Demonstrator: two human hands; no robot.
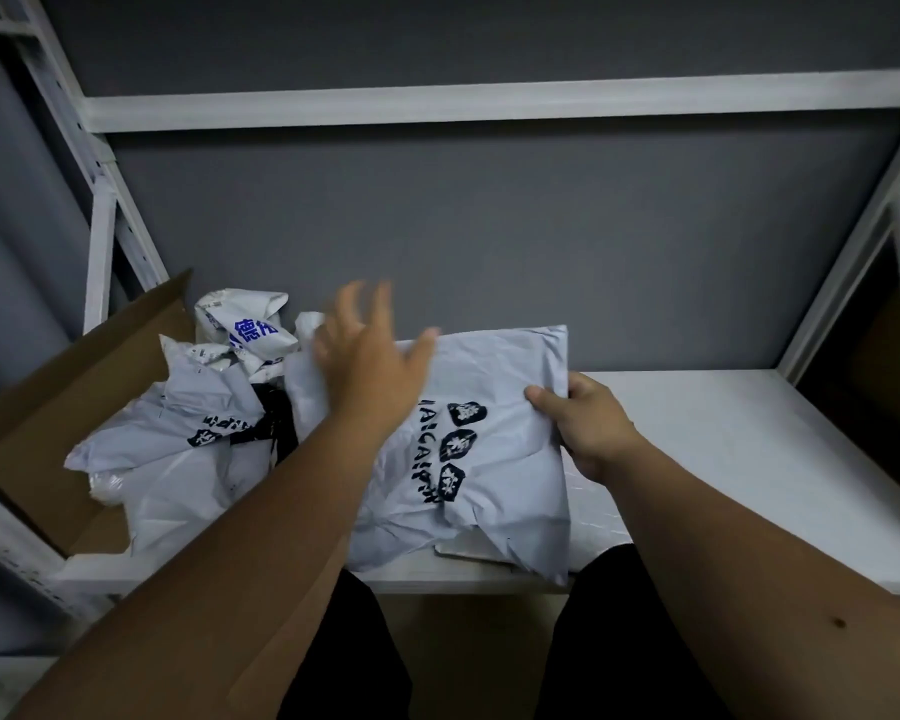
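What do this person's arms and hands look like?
Both arms are bare, no sleeves, watch or bands in view. The left grip and right grip, plain hands, show no gloves or rings, though the left is blurred. A small dark spot marks the right forearm.

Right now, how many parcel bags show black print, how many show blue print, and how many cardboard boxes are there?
Bags with black print: 2, the big bag in the right hand and a creased bag in the box
Bags with blue print: 1, the crumpled bag
Cardboard boxes: 1
Total: 4
From here the other bags show no print.
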